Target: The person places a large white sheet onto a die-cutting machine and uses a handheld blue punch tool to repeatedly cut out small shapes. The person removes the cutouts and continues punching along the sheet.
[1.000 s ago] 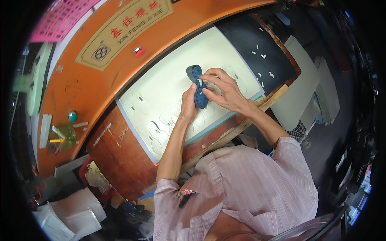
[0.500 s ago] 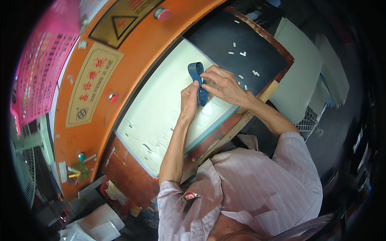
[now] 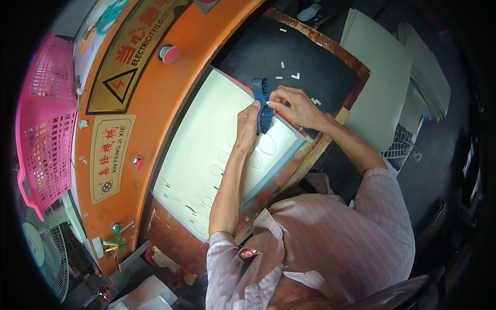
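Observation:
My left hand grips a blue cutting die, a narrow-waisted loop of strip, with the thumb on its near side. The die is held over the right part of a pale sheet. At the die's right side, the fingers of my right hand are pinched together on a small whitish piece by its waist. Several looped cut outlines and small dark slits mark the sheet's near half.
An orange machine front with round buttons curves along the left. Beyond the sheet, a black board with a worn brown rim carries several small white pieces. Stacked pale sheets stand at right, a pink basket at far left.
The view has turned, bringing more of the machine front in. The die sits slightly further right in the picture. My right hand's fingers have drawn together into a pinch at the die.

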### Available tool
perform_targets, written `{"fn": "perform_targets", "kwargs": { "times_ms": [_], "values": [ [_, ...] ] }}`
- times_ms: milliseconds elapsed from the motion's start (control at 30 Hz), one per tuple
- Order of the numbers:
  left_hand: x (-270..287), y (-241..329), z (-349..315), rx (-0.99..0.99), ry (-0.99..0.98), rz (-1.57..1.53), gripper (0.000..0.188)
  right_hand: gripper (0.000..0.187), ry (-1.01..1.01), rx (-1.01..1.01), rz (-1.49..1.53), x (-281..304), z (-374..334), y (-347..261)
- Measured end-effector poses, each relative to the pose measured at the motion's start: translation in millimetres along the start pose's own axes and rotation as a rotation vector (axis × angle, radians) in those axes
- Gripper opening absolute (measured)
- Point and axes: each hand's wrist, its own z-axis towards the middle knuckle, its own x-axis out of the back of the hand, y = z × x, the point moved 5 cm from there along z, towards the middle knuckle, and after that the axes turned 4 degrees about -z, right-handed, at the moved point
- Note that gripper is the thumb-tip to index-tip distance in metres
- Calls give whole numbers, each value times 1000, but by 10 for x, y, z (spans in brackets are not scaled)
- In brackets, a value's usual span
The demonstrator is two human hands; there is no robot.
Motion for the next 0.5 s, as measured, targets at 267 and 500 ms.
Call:
{"fn": "perform_targets", "kwargs": {
  "times_ms": [267,500],
  "values": [
    [354,-12,-72,-6,124,-122,47,21,159,-350,-120,296,-205,370],
    [578,-130,-573,-16,150,-396,52,55,159,-134,3,-491,-459,-378]
  ]
}}
